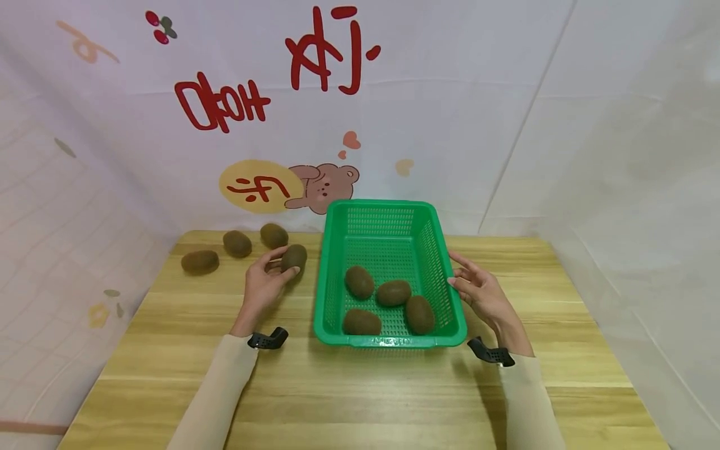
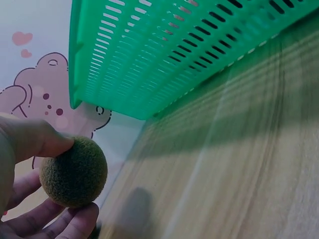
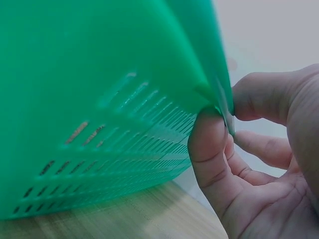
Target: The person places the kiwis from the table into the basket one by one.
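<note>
A brown, fuzzy kiwi (image 1: 295,260) is pinched between the thumb and fingers of my left hand (image 1: 267,281), just left of the green basket (image 1: 320,300). In the left wrist view this kiwi (image 2: 75,172) casts a shadow on the tabletop below it. My right hand (image 1: 479,289) grips the basket's right rim, thumb and fingers on either side of it, as the right wrist view shows at the rim (image 3: 225,104). Inside the basket, several kiwis (image 1: 394,292) lie toward the near end; its far half shows bare mesh.
Three more kiwis (image 1: 237,244) lie on the wooden table (image 1: 360,400) at the far left, beyond my left hand. Behind the table hangs a white printed backdrop (image 1: 439,125) with a bear and red characters. Each wrist wears a black strap device (image 1: 267,339).
</note>
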Action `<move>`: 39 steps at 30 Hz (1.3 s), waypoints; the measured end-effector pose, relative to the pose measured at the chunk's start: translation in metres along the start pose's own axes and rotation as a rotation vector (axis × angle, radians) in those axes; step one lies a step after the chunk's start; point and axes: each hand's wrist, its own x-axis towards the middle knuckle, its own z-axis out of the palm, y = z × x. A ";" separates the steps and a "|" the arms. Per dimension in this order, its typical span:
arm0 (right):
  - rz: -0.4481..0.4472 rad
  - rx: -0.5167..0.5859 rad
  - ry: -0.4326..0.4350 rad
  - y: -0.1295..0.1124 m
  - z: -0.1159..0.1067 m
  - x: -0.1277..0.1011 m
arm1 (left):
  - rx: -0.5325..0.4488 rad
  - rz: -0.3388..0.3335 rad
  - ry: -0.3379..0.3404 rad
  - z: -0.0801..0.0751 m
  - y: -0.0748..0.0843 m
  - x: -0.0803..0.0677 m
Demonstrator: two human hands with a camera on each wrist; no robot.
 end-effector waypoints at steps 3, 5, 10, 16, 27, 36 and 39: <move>-0.002 0.010 -0.004 0.000 -0.001 0.000 | -0.003 0.005 0.002 0.000 0.003 0.001; -0.002 0.017 -0.004 0.000 -0.001 0.000 | -0.012 0.010 0.006 -0.001 0.006 0.002; -0.017 0.030 -0.002 0.003 -0.001 0.001 | -0.046 0.019 0.004 -0.004 0.017 0.003; -0.016 0.045 -0.023 0.006 0.000 0.002 | -0.086 0.032 0.005 -0.005 0.029 0.003; 0.000 0.025 0.006 0.001 -0.002 0.001 | -0.117 0.133 -0.021 0.002 0.057 0.001; 0.001 0.025 0.001 0.000 -0.001 0.001 | -0.139 0.149 -0.047 0.005 0.070 0.002; -0.005 0.035 -0.008 0.000 0.000 0.001 | -0.153 0.165 -0.053 0.006 0.074 0.004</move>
